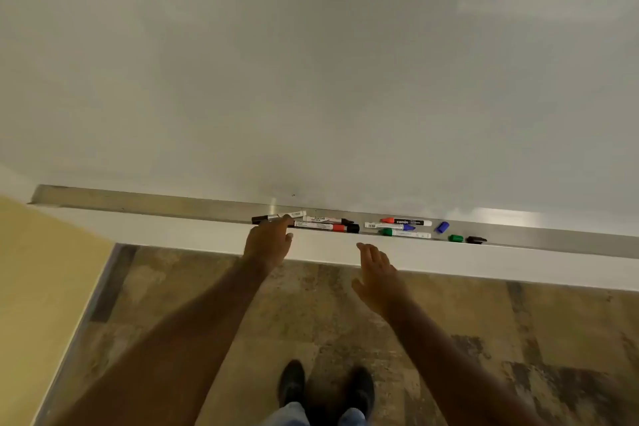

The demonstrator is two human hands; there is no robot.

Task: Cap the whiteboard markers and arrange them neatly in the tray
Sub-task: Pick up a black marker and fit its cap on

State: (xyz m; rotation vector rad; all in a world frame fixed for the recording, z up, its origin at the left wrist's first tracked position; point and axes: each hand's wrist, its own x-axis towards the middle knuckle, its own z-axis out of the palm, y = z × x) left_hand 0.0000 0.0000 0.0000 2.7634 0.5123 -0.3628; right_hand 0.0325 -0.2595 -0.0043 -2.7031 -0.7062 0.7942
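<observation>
Several whiteboard markers lie in the metal tray (pixel 173 206) under the whiteboard. At the left lies a black-capped marker (pixel 276 217), and my left hand (pixel 268 242) rests on the tray edge with its fingertips touching that marker. Beside it lie a marker with a black tip (pixel 326 219) and a red-and-black marker (pixel 326 226). Further right are a red-tipped Camlin marker (pixel 406 221), a blue-tipped marker (pixel 389 226) and a green marker (pixel 406 233). Loose caps lie at the right: blue (pixel 442 227), green (pixel 455 238), black (pixel 476 239). My right hand (pixel 375 273) hovers open below the tray.
The whiteboard (pixel 311 79) fills the upper view. A white ledge (pixel 484 263) runs below the tray. A yellow wall (pixel 41 270) stands at the left. My shoes (pixel 326 387) stand on the mottled tile floor (pixel 518 339).
</observation>
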